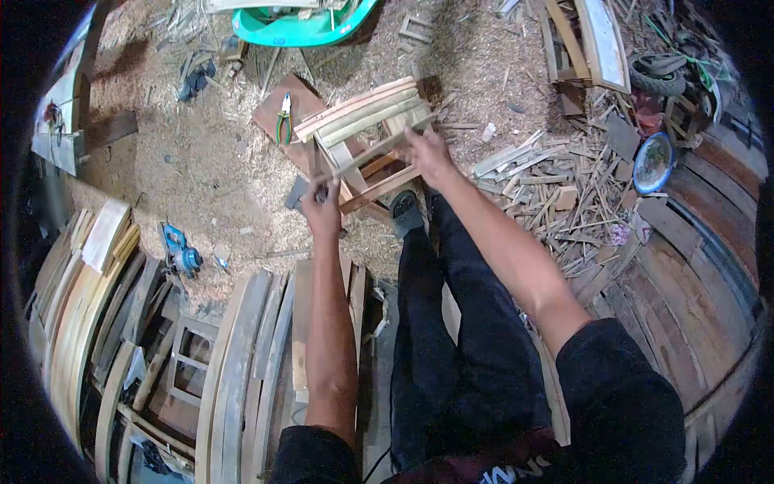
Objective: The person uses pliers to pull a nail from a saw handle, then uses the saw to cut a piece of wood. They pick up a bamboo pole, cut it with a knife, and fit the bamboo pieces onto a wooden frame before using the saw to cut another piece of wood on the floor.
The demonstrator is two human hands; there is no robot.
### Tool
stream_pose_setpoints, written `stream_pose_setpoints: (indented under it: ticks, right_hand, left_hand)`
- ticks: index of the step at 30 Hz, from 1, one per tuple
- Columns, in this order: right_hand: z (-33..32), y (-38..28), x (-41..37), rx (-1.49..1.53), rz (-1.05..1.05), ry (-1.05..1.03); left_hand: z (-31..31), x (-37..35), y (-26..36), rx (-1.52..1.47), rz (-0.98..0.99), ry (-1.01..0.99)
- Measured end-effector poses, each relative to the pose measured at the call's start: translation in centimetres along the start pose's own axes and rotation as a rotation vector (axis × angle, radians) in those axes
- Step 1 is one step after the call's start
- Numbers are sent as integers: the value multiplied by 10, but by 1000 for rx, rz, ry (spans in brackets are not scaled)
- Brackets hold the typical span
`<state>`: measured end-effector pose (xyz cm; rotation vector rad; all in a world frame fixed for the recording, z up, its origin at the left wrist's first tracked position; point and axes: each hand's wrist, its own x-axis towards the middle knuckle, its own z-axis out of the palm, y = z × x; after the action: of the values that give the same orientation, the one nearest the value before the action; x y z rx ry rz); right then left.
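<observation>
A thin wooden strip (364, 153) runs slantwise between my two hands, over a small slatted wooden frame (367, 121) that stands on the sawdust floor. My left hand (322, 208) grips the strip's lower near end. My right hand (426, 149) pinches its upper far end beside the frame's right side. My legs in dark trousers (451, 315) stretch toward the frame, one foot (405, 211) close under it.
Green-handled pliers (284, 117) lie on a brown board left of the frame. A blue power tool (179, 252) lies at the left, curved planks (242, 363) at the lower left, scrap wood (556, 189) at the right, a green tub (298, 24) at the top.
</observation>
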<state>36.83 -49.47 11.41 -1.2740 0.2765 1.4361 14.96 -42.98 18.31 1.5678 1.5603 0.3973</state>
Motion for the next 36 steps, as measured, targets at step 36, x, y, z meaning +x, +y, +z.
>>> stream_pose_setpoints:
  ticks: [36]
  right_hand:
    - [83, -136, -570, -128, -36, -301]
  left_hand:
    - [-170, -295, 335, -757, -194, -607]
